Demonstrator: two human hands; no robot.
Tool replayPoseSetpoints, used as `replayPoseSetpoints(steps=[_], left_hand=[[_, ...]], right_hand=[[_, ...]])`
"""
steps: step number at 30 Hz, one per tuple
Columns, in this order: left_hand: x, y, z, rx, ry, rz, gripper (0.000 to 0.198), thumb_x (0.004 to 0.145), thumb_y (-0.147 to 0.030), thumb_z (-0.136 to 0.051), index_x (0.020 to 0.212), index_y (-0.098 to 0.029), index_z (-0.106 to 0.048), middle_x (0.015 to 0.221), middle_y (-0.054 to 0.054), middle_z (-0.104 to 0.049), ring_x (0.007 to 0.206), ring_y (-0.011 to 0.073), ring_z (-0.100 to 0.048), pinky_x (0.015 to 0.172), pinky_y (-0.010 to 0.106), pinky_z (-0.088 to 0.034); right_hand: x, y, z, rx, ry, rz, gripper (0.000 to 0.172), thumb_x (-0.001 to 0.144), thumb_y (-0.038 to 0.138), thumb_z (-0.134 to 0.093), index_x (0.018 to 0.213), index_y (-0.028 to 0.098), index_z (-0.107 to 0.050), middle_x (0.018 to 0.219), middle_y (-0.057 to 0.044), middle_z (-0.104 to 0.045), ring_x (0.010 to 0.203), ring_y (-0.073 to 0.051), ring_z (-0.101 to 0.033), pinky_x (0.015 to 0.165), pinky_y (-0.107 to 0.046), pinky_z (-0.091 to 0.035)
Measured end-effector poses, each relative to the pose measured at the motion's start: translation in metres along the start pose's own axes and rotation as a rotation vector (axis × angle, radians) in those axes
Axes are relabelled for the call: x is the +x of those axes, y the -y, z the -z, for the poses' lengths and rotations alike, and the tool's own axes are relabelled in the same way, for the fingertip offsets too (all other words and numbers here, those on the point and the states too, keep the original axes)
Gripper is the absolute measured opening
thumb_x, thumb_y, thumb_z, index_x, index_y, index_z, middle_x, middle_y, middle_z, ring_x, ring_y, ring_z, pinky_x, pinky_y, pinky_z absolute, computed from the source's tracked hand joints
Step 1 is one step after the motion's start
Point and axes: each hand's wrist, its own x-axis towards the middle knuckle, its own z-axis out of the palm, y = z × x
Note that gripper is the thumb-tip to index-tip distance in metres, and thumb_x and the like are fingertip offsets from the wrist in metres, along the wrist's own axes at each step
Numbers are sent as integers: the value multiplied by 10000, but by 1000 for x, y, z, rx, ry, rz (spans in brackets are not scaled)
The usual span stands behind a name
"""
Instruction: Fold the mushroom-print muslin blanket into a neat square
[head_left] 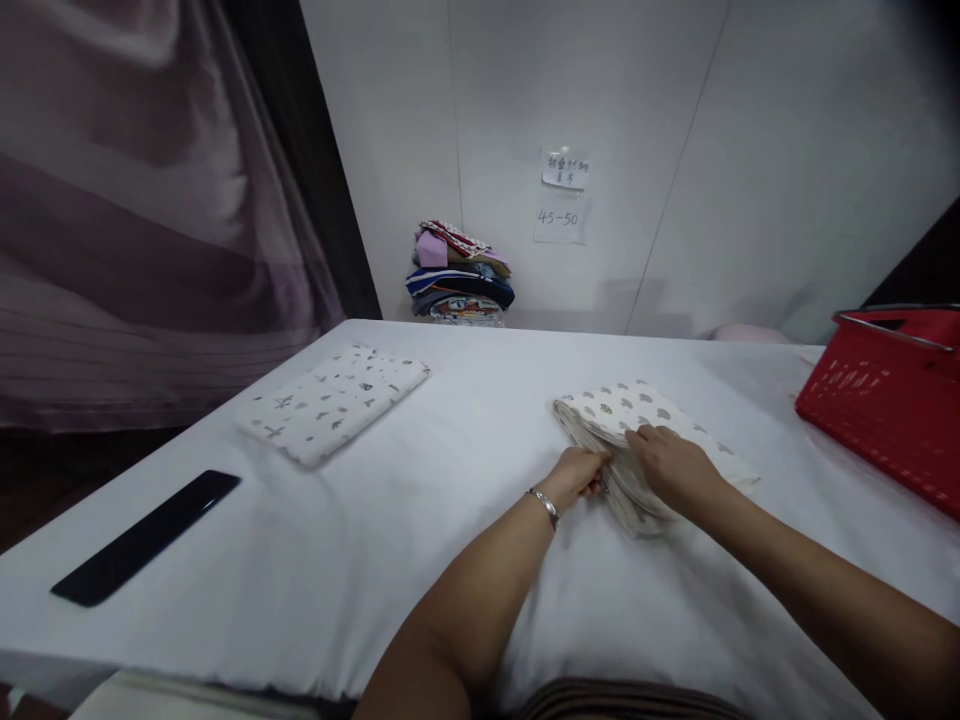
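A folded white cloth (637, 402) with a grey print lies right of the middle of the table, its layered edges facing me. My left hand (581, 472), below a silver bracelet, has its fingers closed on the near-left edge of those layers. My right hand (670, 465) grips the upper layer at the front, lifting it a little so that a gap shows between the layers. The fingertips of both hands are partly hidden in the fabric.
Another folded printed cloth (337, 402) lies on the left of the white-covered table (450, 440). Closer to me is a dark flat strip (146, 540). A red basket (892, 400) stands at the right edge. Stacked fabrics (461, 280) rise behind the table, against the wall.
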Motion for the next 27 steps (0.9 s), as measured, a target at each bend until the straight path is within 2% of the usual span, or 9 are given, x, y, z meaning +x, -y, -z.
replayPoseSetpoints(steps=[3, 5, 7, 12, 14, 17, 21, 27], left_hand=[[1, 1, 0, 9, 3, -1, 267, 797, -264, -607, 587, -166, -475, 426, -56, -432, 359, 68, -409, 358, 197, -236], [1, 2, 0, 13, -2, 2, 260, 782, -219, -608, 570, -165, -468, 415, -56, -425, 359, 69, -412, 358, 197, -234], [2, 3, 0, 16, -11, 5, 259, 775, -184, -595, 556, -167, -457, 405, -54, -415, 359, 74, -412, 358, 201, -227], [1, 1, 0, 22, -21, 26, 222, 773, -146, -565, 571, -165, -474, 413, -48, -418, 360, 77, -400, 371, 211, -220], [-2, 0, 0, 16, -22, 30, 224, 769, -139, -559, 567, -167, -465, 426, -41, -424, 373, 81, -406, 381, 217, -225], [-5, -2, 0, 2, -19, 31, 263, 762, -130, -552, 529, -171, -436, 431, -26, -410, 401, 90, -418, 397, 229, -224], [-5, -2, 0, -24, -9, 34, 303, 770, -146, -544, 497, -176, -417, 449, -7, -400, 426, 101, -416, 412, 252, -221], [-5, -3, 2, -63, 19, 45, 311, 835, -294, -515, 549, -184, -464, 494, 12, -436, 435, 113, -426, 399, 264, -209]], right_hand=[[-6, 6, -14, -35, -44, 57, 326, 824, 42, -397, 1069, 113, -600, 981, -152, -616, 890, -262, -571, 642, -324, -428], [-11, 10, -27, -25, -42, 111, 381, 814, 40, -416, 1151, 126, -573, 992, -145, -623, 879, -254, -576, 641, -323, -435], [-12, 9, -31, -18, -40, 128, 432, 808, 42, -424, 1211, 145, -543, 1007, -137, -623, 874, -250, -576, 614, -314, -432], [-5, -9, -3, -46, -104, 31, 347, 823, 39, -418, 1083, 165, -609, 947, -122, -616, 862, -260, -555, 600, -321, -419], [-5, -8, -2, -74, -143, 67, 342, 819, 26, -418, 1066, 154, -616, 942, -128, -613, 865, -273, -546, 628, -350, -437], [-13, 7, -26, -93, -124, 199, 381, 827, 22, -395, 1125, 134, -604, 937, -138, -622, 843, -279, -556, 613, -374, -467], [-24, 25, -58, -160, -155, 200, 466, 820, 2, -345, 1206, 129, -574, 945, -144, -626, 818, -282, -569, 576, -388, -493], [-23, 24, -52, -163, -138, 237, 469, 764, -6, -376, 1115, 165, -636, 946, -138, -635, 820, -295, -581, 613, -409, -531]])
